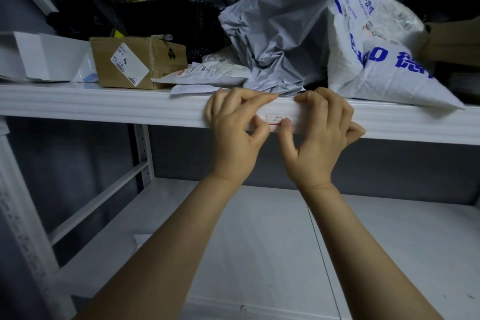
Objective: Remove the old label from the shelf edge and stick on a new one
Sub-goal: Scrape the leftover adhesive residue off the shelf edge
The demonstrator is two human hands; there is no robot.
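Observation:
A small white label (272, 120) with a red border and handwritten marks sits on the front face of the white shelf edge (104, 106). My left hand (233, 132) hooks its curled fingers over the top of the edge, and its thumb tip presses the label's left end. My right hand (319, 135) mirrors it, fingers curled over the top of the edge and thumb tip on the label's right end. Only the middle strip of the label shows between the two thumbs.
The upper shelf is crowded: a cardboard box (137, 62), a crumpled grey mailer bag (280, 34), a white bag with blue print (376, 54), a black bag (161, 15) and white boxes (33, 57). The lower shelf (259, 236) lies under my forearms, and a white upright (23, 215) stands at the left.

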